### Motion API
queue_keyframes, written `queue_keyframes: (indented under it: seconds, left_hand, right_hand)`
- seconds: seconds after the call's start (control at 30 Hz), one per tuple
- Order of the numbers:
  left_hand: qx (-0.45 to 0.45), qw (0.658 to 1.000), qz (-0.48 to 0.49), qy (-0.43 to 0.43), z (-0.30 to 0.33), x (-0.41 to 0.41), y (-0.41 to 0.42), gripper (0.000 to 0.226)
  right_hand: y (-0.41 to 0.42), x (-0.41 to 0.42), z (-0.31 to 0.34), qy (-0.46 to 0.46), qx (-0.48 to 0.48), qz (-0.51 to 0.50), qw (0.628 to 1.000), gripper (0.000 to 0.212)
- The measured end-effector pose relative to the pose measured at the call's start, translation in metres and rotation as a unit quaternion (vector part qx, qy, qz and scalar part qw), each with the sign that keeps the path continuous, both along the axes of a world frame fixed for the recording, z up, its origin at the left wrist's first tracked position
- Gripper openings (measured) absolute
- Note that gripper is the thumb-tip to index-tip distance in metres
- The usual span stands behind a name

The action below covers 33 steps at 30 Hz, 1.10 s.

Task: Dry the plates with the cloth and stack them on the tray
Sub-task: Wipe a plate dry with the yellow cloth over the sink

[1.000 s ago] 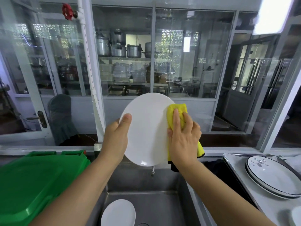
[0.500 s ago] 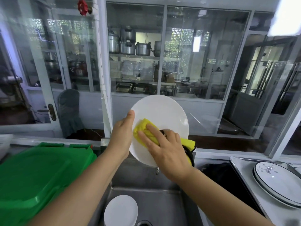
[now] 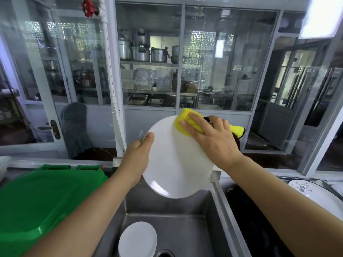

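Above the steel sink basin (image 3: 167,216), the left hand (image 3: 138,156) grips the round white plate (image 3: 176,164) by its left rim, thumb across the face. The right hand (image 3: 213,138) presses the folded yellow cloth (image 3: 187,123) flat against the plate's upper edge. Best to wipe right around the rim, keeping that thumb firm, since a wet plate probably slips.

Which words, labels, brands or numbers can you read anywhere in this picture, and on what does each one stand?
None can be read. The white plate, yellow cloth and green lid are plain. The patterned plate bears a grey floral design, no lettering. The shelves behind the glass are too blurred to tell.
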<state>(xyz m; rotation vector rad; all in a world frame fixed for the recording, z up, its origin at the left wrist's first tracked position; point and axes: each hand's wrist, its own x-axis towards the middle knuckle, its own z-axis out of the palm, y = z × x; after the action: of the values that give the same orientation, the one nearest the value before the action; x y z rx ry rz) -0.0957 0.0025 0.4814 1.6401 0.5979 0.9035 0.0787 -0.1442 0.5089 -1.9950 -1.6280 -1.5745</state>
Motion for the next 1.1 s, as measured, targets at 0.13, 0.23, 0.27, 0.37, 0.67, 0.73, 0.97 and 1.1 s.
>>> queue_keyframes:
  seconds: [0.13,0.23,0.27,0.37,0.67,0.73,0.97,1.1]
  left_hand:
    - [-0.083,0.992,0.029,-0.093,0.007,0.000,0.007,0.039]
    - [-0.130,0.980,0.037,-0.143,0.007,0.002,0.009,0.034]
    - [-0.145,0.977,0.037,-0.153,0.007,0.004,0.009,0.033]
    - [-0.192,0.964,0.030,-0.180,0.005,0.013,0.004,0.030]
    - [-0.273,0.939,-0.007,-0.208,0.001,0.023,-0.002,0.041]
    - [-0.267,0.940,0.006,-0.212,0.000,0.020,0.002,0.035]
    - [-0.205,0.962,0.044,-0.174,0.001,0.006,0.007,0.034]
    - [-0.152,0.974,0.070,-0.152,0.000,0.002,0.007,0.036]
  right_hand:
    - [0.000,-0.012,-0.012,0.098,0.056,-0.029,0.993,0.063]
    - [0.006,-0.033,-0.037,0.180,0.093,-0.026,0.979,0.062]
    - [0.009,-0.042,-0.043,0.196,0.100,-0.021,0.975,0.062]
    - [0.019,-0.064,-0.056,0.227,0.105,0.013,0.968,0.063]
    - [0.031,-0.101,-0.084,0.196,0.067,0.134,0.969,0.056]
    - [0.018,-0.089,-0.092,0.155,0.045,0.131,0.978,0.054]
    - [-0.016,-0.042,-0.087,0.154,0.117,0.083,0.978,0.057]
    - [-0.017,-0.029,-0.064,0.258,0.169,0.047,0.950,0.054]
